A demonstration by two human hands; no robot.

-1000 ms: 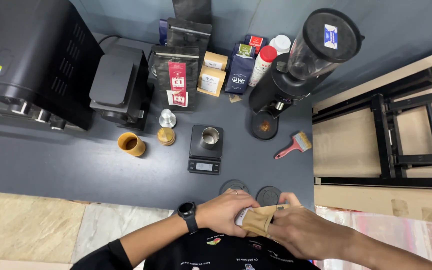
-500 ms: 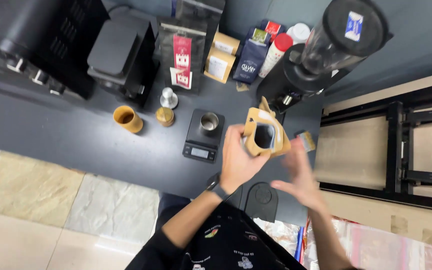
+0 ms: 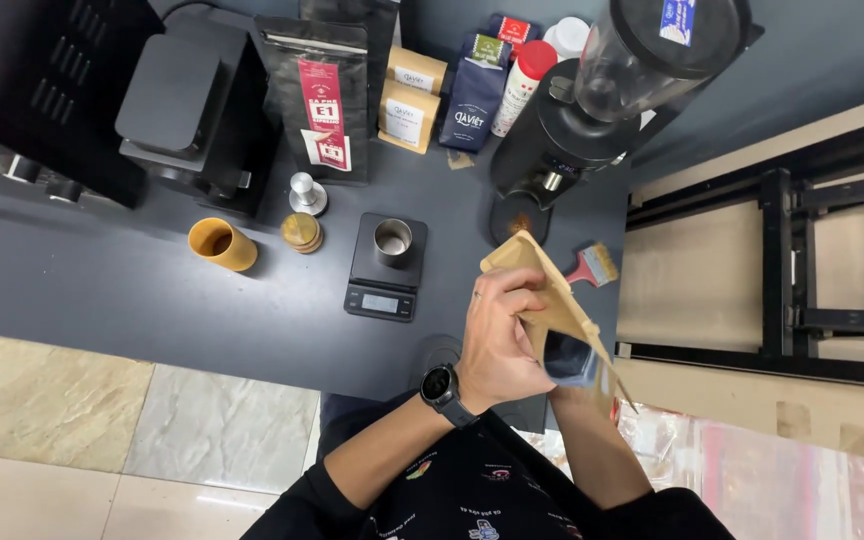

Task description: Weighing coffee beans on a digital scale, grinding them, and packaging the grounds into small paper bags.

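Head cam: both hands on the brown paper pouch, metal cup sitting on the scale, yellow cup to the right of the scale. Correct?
Not quite. In the head view the yellow cup stands left of the scale, not right. The rest holds: left hand grips the brown paper pouch, the right hand is behind it, and the metal cup sits on the scale.

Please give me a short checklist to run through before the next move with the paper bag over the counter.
1. Left hand has a firm hold on the brown paper bag: ok, fingers wrap its side.
2. Right hand on the bag: cannot tell, it is hidden behind the bag.
3. Bag mouth open: ok, a dark opening shows at its lower end.
4. Metal cup on the scale: ok, upright on the platform.
5. Scale reading: cannot tell, display too small.
6. Brush clear of the bag: cannot tell, they overlap in view.
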